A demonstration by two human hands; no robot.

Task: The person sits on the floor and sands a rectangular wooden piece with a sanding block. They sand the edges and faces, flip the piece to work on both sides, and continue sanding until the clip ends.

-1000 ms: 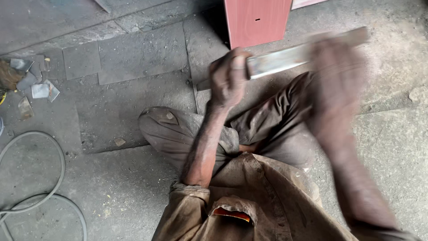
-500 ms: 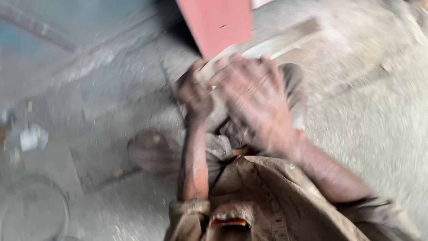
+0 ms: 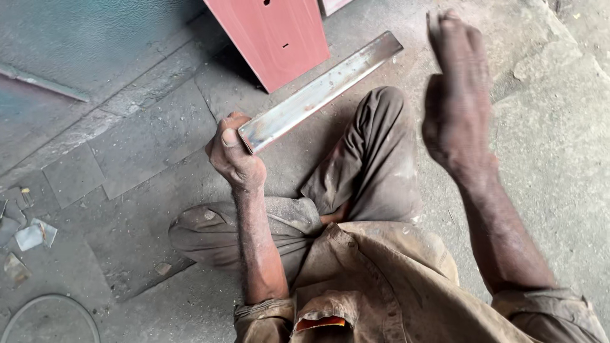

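Observation:
My left hand (image 3: 234, 155) grips the near end of a long flat steel bar (image 3: 321, 91), thumb on top. The bar slants up and to the right, with its far end over the concrete near a red metal panel (image 3: 273, 35). My right hand (image 3: 459, 101) hangs in the air to the right of the bar, fingers straight and together, holding nothing and touching nothing. I sit on the floor with bent legs in dusty brown trousers (image 3: 375, 159) under both arms.
The red metal panel stands upright just behind the bar. Grey concrete floor (image 3: 140, 140) with cracked slabs stretches left. Small scraps (image 3: 28, 236) lie at the far left, and a curved hose (image 3: 51, 305) shows at the bottom left corner.
My right hand has come off the bar and drawn away to the right, into the air. The left hand keeps its hold on the near end. The view shifted.

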